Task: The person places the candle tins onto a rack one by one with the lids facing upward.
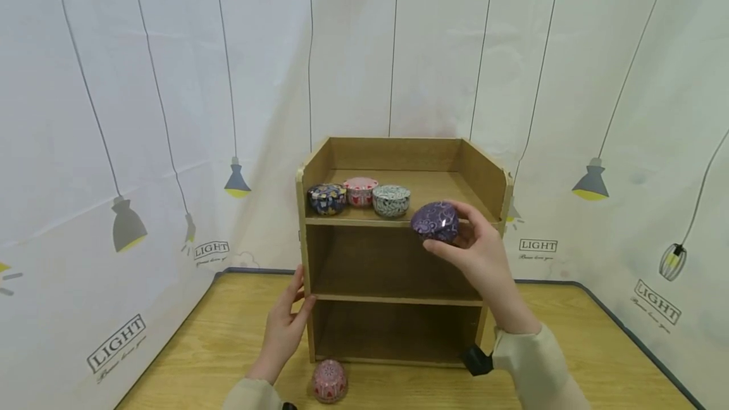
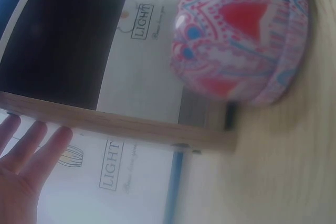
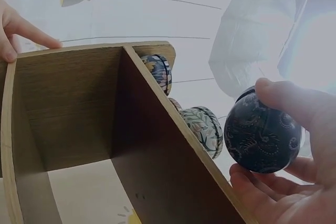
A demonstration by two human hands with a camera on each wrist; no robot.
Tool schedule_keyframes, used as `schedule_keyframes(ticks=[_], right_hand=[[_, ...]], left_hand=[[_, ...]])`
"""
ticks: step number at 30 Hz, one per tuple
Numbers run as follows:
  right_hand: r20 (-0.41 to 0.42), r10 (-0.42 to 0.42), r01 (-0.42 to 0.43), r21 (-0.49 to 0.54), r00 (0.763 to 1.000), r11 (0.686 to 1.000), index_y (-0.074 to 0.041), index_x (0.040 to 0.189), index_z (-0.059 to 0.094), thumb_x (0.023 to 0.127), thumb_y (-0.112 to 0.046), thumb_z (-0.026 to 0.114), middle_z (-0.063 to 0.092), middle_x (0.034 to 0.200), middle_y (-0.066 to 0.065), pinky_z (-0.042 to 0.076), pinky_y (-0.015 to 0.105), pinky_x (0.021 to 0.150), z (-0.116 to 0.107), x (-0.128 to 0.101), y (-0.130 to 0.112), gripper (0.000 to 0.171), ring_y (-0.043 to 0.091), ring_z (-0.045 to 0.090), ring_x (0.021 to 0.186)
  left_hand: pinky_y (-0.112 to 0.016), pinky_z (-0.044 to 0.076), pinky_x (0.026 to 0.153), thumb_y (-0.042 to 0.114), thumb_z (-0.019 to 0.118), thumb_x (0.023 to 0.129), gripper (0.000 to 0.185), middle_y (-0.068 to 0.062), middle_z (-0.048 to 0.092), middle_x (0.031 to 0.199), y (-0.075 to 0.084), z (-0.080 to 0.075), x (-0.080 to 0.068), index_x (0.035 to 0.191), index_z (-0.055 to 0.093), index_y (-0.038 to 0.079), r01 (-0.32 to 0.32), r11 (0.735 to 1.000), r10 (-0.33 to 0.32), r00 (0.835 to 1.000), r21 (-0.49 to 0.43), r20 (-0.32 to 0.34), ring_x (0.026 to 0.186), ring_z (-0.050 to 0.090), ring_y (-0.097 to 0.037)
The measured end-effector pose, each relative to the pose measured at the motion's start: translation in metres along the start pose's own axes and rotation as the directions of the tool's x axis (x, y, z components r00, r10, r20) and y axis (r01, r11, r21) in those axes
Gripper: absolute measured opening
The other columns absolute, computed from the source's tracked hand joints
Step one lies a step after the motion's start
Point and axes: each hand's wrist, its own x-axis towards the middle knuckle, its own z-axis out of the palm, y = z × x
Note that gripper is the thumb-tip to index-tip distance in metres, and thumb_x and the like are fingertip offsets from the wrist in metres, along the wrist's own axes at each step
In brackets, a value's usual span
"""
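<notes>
My right hand grips a purple patterned tin between thumb and fingers, in front of the top shelf's right part; the right wrist view shows this tin from below. My left hand touches the left side panel of a wooden shelf unit, its fingers fairly straight in the left wrist view. On the top shelf stand a dark blue floral tin, a pink and red tin and a white-green leafy tin. Another pink patterned tin rests on the table before the unit's lower left corner.
The shelf unit has two lower compartments, with raised walls around its top shelf. It stands on a light wooden table. A white backdrop printed with hanging lamps surrounds the table at the back and sides.
</notes>
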Motion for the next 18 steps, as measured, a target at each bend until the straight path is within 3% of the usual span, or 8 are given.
schedule_keyframes(ticks=[7, 18], right_hand=[[0.025, -0.017, 0.018, -0.019, 1.0, 1.0, -0.011, 0.145, 0.044, 0.078, -0.004, 0.08, 0.05, 0.126, 0.013, 0.053, 0.02, 0.08, -0.005, 0.0047, -0.0036, 0.076, 0.013, 0.06, 0.102], [0.022, -0.025, 0.027, -0.071, 0.999, 0.997, -0.009, 0.141, 0.047, 0.08, -0.008, 0.08, 0.05, 0.125, 0.014, 0.053, 0.019, 0.077, -0.0101, 0.0102, -0.0089, 0.07, 0.014, 0.061, 0.097]], left_hand=[[-0.027, 0.057, 0.061, -0.01, 0.063, 0.088, 0.058, -0.025, 0.05, 0.137, -0.0006, -0.0006, 0.001, 0.141, 0.042, -0.004, -0.002, 1.0, 0.002, 1.0, 0.001, 0.007, 0.097, 0.062, -0.04], [-0.028, 0.057, 0.063, -0.009, 0.063, 0.089, 0.059, -0.026, 0.05, 0.136, 0.0002, -0.0013, 0.0005, 0.143, 0.041, -0.004, 0.018, 0.999, -0.019, 1.0, 0.027, 0.019, 0.097, 0.061, -0.04]])
